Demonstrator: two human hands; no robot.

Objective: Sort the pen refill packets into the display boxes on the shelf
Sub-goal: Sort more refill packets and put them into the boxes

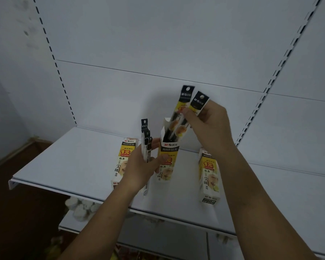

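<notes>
The refill packets (184,105) are judged light, thin and fairly stiff along their length, yet easily creased if squeezed across the middle. The glossy sleeve may slip, so a pinch just under the black hanger tab, as is seen here, is thought the surest hold. Two are pinched between the thumb and fingers of the right hand (212,128). The lower end of one is sunk into the open display box (167,158) just below that hand. The box is steadied by the thumb of the left hand (139,166), whose fingers are also wrapped round a bundle of spare packets (145,141). Each packet is seen as a narrow strip, black-tabbed with a punched hole, yellow and white below. On the shelf (64,162) a second box (122,156) is found behind the left hand, and a third box (208,175) outside the right forearm.
</notes>
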